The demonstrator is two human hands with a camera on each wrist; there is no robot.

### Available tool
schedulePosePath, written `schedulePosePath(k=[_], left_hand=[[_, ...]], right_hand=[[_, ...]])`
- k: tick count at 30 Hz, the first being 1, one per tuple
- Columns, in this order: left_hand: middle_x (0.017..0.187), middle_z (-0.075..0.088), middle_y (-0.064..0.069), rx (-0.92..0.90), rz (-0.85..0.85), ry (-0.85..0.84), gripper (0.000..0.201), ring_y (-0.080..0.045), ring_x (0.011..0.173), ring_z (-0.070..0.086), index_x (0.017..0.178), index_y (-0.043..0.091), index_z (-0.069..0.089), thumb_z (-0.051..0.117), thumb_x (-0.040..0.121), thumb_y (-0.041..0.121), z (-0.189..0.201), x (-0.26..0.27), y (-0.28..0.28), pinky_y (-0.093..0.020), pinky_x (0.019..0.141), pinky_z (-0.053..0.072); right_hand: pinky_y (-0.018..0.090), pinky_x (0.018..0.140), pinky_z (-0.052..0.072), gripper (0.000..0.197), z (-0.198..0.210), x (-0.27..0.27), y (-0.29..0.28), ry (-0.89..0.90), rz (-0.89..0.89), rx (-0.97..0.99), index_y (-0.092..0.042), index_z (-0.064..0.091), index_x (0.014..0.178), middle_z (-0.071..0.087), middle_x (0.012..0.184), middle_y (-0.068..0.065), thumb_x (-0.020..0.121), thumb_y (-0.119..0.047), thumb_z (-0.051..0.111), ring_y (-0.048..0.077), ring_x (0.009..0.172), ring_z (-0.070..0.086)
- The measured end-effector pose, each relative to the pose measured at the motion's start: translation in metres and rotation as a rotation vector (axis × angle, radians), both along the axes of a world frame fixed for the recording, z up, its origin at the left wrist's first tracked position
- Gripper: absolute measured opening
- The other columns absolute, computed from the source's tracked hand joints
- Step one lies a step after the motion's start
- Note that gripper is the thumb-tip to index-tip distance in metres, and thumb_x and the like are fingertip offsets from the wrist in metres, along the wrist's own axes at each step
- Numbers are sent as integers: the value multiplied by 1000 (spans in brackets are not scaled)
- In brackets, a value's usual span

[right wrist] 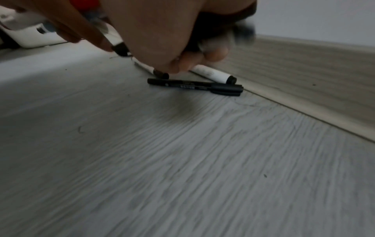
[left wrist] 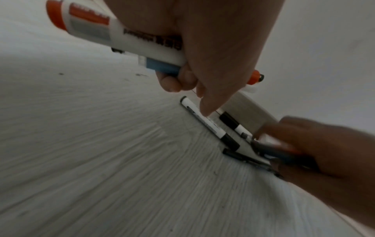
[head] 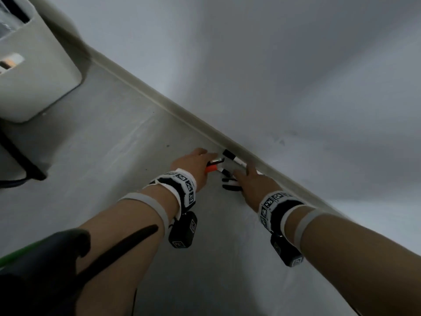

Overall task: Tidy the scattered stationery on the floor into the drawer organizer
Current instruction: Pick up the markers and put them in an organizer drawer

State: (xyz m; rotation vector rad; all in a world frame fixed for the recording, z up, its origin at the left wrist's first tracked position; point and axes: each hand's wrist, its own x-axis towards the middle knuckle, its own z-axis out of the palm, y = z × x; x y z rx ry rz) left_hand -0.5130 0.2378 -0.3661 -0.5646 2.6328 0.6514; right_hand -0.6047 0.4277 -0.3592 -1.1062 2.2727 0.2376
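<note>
Two hands are stretched low over a pale wood-grain floor, close to the skirting at the foot of a white wall.

The left hand is curled round a bundle of markers; an orange-capped marker is the plainest of them. Its forefinger is pointed down at a white marker lying loose on the floor.

The right hand is also curled round pens, though blur hides how many. Its fingers are held just above the loose pens.

Three pens are seen on the floor: the white marker, a second white marker right against the skirting, and a black pen lying across their near ends. The organizer itself cannot be identified with certainty; a white bin is seen well apart, at the far left along the wall.

Judged from this, gathering is part done. The step would be done best if the black pen were lifted first, since the other two are crossed by it. The marker by the skirting would best be rolled away from the wall before it is pinched, as little finger room is left there. Open floor is available on the side away from the wall. With both hands already full, a dropped pen is the likeliest slip.
</note>
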Motion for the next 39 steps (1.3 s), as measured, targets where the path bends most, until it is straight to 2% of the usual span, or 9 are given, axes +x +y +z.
schedulePosePath(k=[5, 10, 15, 20, 23, 27, 32, 35, 39], left_hand=[[152, 32, 1, -126, -139, -151, 52, -29, 112, 61, 140, 41, 43, 58, 92, 24, -18, -13, 0, -40, 84, 54], [114, 52, -4, -170, -62, -171, 29, -28, 85, 63, 117, 25, 55, 58, 89, 27, -18, 8, -9, -36, 63, 49], [83, 62, -3, 111, 297, -298, 27, -23, 72, 62, 93, 18, 57, 61, 86, 44, -4, 41, -28, -28, 60, 47], [67, 64, -13, 664, 970, 47, 19, -23, 41, 49, 78, 6, 63, 59, 86, 23, 52, 82, -61, -23, 44, 41], [59, 59, -8, 828, 1116, 225, 24, -21, 41, 47, 79, 6, 59, 58, 91, 26, 98, 108, -86, -26, 43, 42], [62, 59, -11, 1036, 1219, 564, 30, -25, 55, 57, 81, 5, 62, 57, 97, 30, 160, 155, -112, -34, 57, 54], [66, 60, -14, 1038, 1313, 871, 21, -25, 57, 57, 88, 0, 62, 49, 100, 13, 220, 232, -131, -46, 71, 55], [59, 56, -15, 976, 1288, 949, 20, -25, 52, 54, 95, 4, 66, 48, 98, 9, 244, 268, -133, -37, 57, 53], [64, 57, -14, 810, 1451, 1037, 20, -20, 49, 52, 98, 0, 63, 55, 97, 18, 257, 331, -146, -28, 48, 42]], right_hand=[[47, 84, 51, 70, -2, -5, -14, 79, -48, 86, -13, 12, 153, 20, 154, 22, 94, -14, 49, 42, 110, 60], [37, 73, 48, 46, -6, -5, -21, 63, -19, 160, -8, 39, 135, 55, 123, 17, 93, -18, 55, 35, 102, 63], [29, 66, 44, 36, 8, 5, -38, 41, -41, 122, -17, 52, 121, 65, 105, 8, 90, -34, 54, 27, 87, 63], [31, 64, 53, 24, 60, 26, -120, -279, -223, -200, -17, 49, 111, 66, 96, 11, 92, -30, 52, 30, 81, 68], [32, 44, 53, 15, 104, 59, -180, -575, -354, -437, -14, 44, 107, 69, 76, 16, 93, -19, 47, 24, 51, 68], [24, 42, 47, 11, 168, 116, -250, -738, -263, -691, -7, 54, 97, 62, 61, 6, 91, -16, 56, 12, 39, 58], [38, 58, 56, 18, 216, 195, -311, -902, -146, -757, -14, 54, 87, 58, 47, 1, 88, -31, 58, 21, 41, 58], [29, 50, 50, 28, 234, 235, -322, -895, -21, -763, -18, 61, 88, 58, 45, -1, 84, -45, 68, 16, 37, 56], [33, 46, 47, 20, 253, 290, -342, -1027, 19, -673, -8, 59, 90, 50, 38, 2, 85, -23, 72, 22, 32, 47]])
